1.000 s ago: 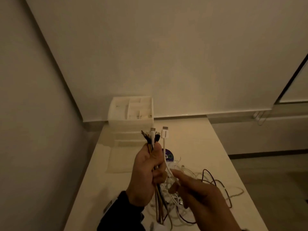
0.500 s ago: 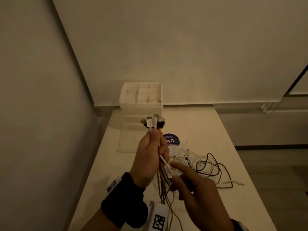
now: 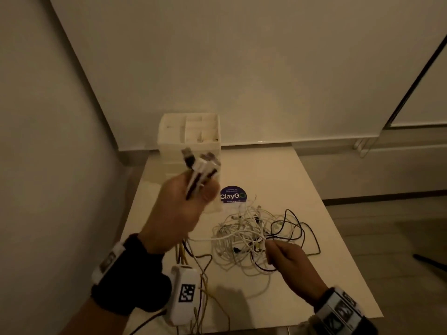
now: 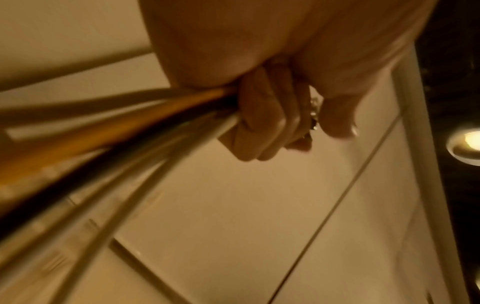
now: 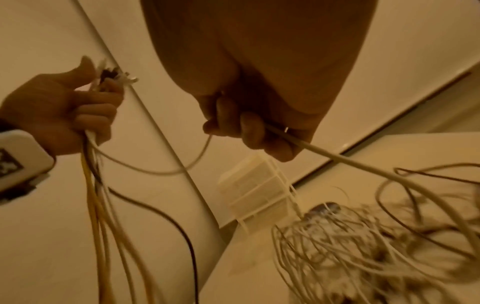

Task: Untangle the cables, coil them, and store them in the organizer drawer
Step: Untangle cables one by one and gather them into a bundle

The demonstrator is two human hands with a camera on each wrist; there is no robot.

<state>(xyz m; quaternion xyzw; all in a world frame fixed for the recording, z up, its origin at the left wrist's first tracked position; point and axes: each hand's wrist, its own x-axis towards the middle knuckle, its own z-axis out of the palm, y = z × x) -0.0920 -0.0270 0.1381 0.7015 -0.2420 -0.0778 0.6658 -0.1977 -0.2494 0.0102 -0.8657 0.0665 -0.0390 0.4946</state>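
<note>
My left hand [image 3: 183,209] is raised above the white table [image 3: 278,170] and grips a bundle of cable ends [image 3: 200,168], white, black and yellow, with the plugs sticking up. The wrist view shows its fingers [image 4: 259,123] curled round that bundle [image 4: 130,127]. My right hand [image 3: 287,259] is low over the table and pinches a white cable [image 5: 324,154] that runs into the tangled pile of white and black cables [image 3: 254,235]. The same white cable [image 5: 155,168] sags across to my left hand [image 5: 59,115]. The white organizer [image 3: 191,136] stands at the table's far left corner.
A round purple ClayGo sticker [image 3: 232,195] lies on the table between organizer and pile. Walls close the left and far sides. The floor drops away right of the table edge [image 3: 338,238]. Cables hang off the near edge by my left wrist.
My right hand has dropped and moved right along the white cable, down to the pile. The left hand stays raised with the bundle, now tilted further. The view has tipped down.
</note>
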